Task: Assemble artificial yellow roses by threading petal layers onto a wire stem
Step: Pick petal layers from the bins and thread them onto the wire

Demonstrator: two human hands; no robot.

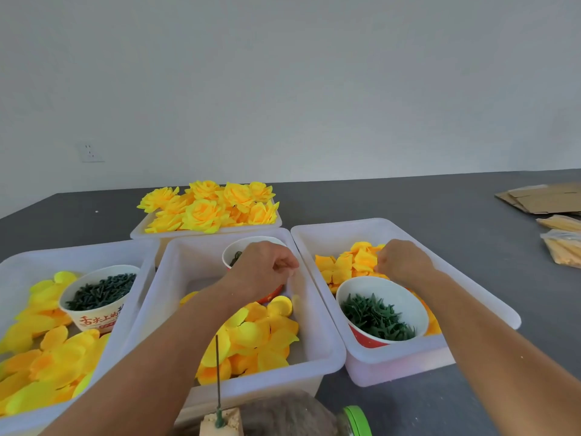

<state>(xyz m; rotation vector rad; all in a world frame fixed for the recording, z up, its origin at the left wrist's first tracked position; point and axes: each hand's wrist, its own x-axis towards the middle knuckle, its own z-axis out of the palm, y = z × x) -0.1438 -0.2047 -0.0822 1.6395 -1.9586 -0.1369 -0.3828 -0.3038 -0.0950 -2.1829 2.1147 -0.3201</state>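
1. A dark grey matte table top [408,202] fills the lower half of the view and meets a plain pale grey-white wall [283,73]; a white wall socket [91,152] sits low on the wall at the left.
2. Four translucent white plastic tubs stand close together on the table. The far tub [141,232] is heaped with finished yellow fabric roses [207,206].
3. The left tub [19,262] holds loose yellow petal layers [47,363] and a white paper bowl with red print [94,319] full of dark green short pieces.
4. The middle tub [320,344] holds a pile of yellow petal layers [257,338] and, at its far end, a red-and-white paper cup [239,247].
5. The right tub [471,294] holds orange-yellow petal pieces [349,262] and a red-and-white paper bowl of green leaf-shaped calyx parts [377,316].
6. The left hand [264,269] hovers over the middle tub, its fingers curled with the tips pressed together as if pinching; what they hold is too small to tell.
7. The right hand [402,262] reaches into the right tub, fingers curled down onto the orange-yellow pieces; the fingertips are hidden, so the grasp cannot be told.
8. A thin dark green wire stem [218,372] stands upright in a tan foam block [231,423] at the near edge, bare of petals.
9. A clear jar with a green lid [356,420] lies near the block. Flattened brown cardboard [544,199] and clear bags of yellow material [562,247] lie at the far right.
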